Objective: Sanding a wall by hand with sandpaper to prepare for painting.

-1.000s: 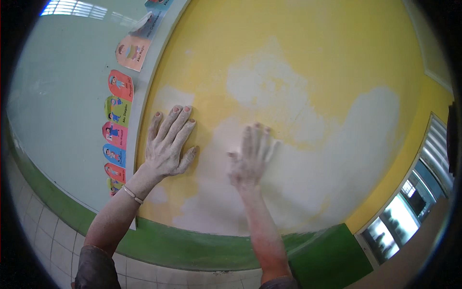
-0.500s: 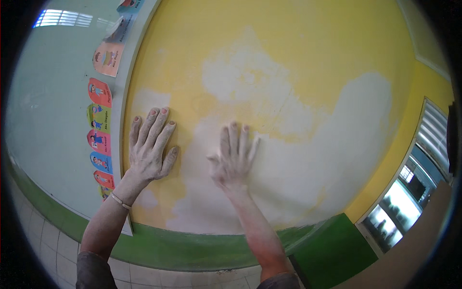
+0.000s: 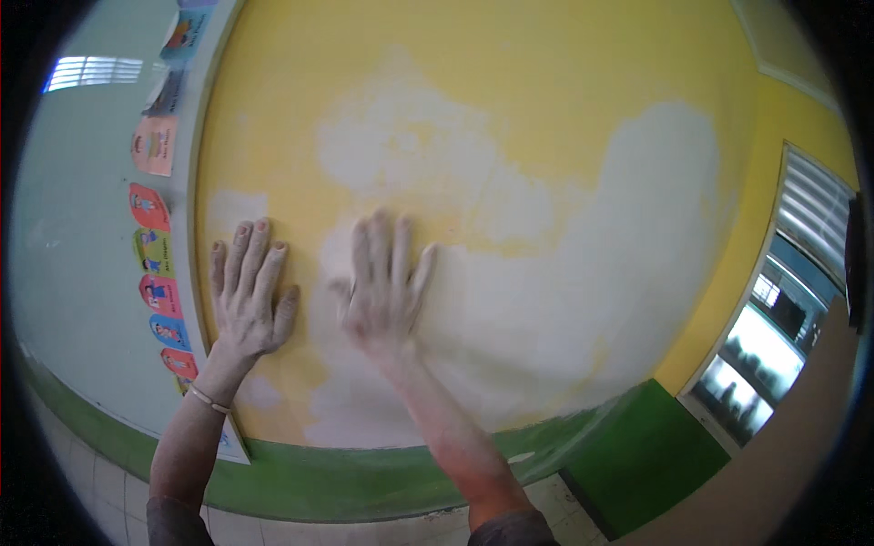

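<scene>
1. In the head view, the left hand [image 3: 246, 305] is laid palm-down on the yellow wall [image 3: 546, 73], fingers pointed up and slightly parted, thumb set apart; nothing is seen gripped.
2. The right hand [image 3: 378, 296] is placed over the left part of the whitish patch [image 3: 546, 318], which is spread across the wall's middle and right. Its fingers are splayed upward and blurred; whether anything is pressed beneath the palm cannot be told.
3. The right forearm is slanted up and leftward; a pale band [image 3: 209, 399] is worn on the left wrist.
4. Just left of the left hand, the wall is bordered by a framed board [image 3: 73, 227], edged with colourful cards [image 3: 159, 293].
5. Below, a green strip [image 3: 364, 482] is seen; at right, a louvred window [image 3: 810, 209].
</scene>
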A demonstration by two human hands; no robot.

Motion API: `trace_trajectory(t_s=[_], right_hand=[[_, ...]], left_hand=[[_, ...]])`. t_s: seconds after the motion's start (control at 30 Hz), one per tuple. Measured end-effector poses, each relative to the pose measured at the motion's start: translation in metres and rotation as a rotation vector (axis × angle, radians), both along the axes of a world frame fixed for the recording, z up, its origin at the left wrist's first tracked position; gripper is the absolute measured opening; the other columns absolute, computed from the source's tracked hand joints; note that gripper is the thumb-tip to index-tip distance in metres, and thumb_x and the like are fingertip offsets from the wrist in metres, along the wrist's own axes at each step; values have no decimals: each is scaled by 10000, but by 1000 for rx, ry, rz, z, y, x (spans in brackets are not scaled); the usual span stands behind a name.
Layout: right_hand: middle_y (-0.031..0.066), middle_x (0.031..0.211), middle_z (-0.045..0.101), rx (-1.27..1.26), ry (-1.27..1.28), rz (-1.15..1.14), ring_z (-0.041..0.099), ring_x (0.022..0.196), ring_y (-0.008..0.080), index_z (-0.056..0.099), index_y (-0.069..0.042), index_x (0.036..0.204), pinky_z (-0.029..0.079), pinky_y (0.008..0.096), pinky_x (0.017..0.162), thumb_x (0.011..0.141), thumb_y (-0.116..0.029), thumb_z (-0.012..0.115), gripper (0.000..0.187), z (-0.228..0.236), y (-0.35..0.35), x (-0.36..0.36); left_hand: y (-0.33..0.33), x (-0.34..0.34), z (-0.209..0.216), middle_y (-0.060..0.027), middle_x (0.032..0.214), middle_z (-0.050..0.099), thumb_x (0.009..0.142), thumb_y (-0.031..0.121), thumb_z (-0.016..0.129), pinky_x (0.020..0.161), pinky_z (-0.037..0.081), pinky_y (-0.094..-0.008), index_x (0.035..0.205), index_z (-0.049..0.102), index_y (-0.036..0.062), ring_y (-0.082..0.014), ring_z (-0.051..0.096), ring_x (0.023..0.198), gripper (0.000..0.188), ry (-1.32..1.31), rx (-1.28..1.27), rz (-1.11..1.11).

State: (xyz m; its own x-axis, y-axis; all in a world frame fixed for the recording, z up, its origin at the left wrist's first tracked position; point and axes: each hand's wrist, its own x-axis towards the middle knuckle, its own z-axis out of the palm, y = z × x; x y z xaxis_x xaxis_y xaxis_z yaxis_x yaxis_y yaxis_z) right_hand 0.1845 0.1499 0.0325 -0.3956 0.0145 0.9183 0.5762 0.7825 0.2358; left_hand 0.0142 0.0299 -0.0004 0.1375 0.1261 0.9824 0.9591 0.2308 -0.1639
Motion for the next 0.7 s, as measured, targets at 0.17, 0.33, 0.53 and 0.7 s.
trace_trajectory(t_s=[0.17, 0.33, 0.53, 0.7], right_hand=[[138, 1687, 218, 55, 135, -127, 140, 1562, 399, 273, -86, 1609, 52, 663, 1219, 1007, -456, 492, 739, -31, 63, 85], [186, 1692, 164, -125, 606, -352, 78, 1568, 407, 250, -38, 1606, 61, 617, 1226, 1053, -384, 434, 678, 92, 91, 118], [120, 1706, 154, -25, 73, -138, 105, 1561, 414, 286, -81, 1603, 71, 679, 1211, 954, -508, 551, 821, 52, 18, 31], [133, 1694, 197, 33, 9, -97, 124, 1564, 397, 305, -141, 1607, 39, 680, 1213, 971, -489, 536, 761, -37, 69, 94]], left_hand=[[2, 5, 4, -209, 1589, 401, 921, 288, 605, 1250, 111, -556, 1401, 521, 24, -379, 301, 1518, 554, 0, -22, 14], [7, 18, 5, -232, 1583, 398, 950, 317, 575, 1246, 108, -567, 1421, 486, 16, -391, 299, 1516, 566, 5, 2, 24], [8, 14, 3, -256, 1583, 386, 974, 312, 538, 1245, 110, -557, 1445, 453, 8, -406, 293, 1515, 567, 8, -16, 57], [-1, 7, 4, -257, 1593, 369, 978, 316, 532, 1248, 102, -552, 1466, 435, 12, -413, 282, 1519, 584, 23, -16, 97]])
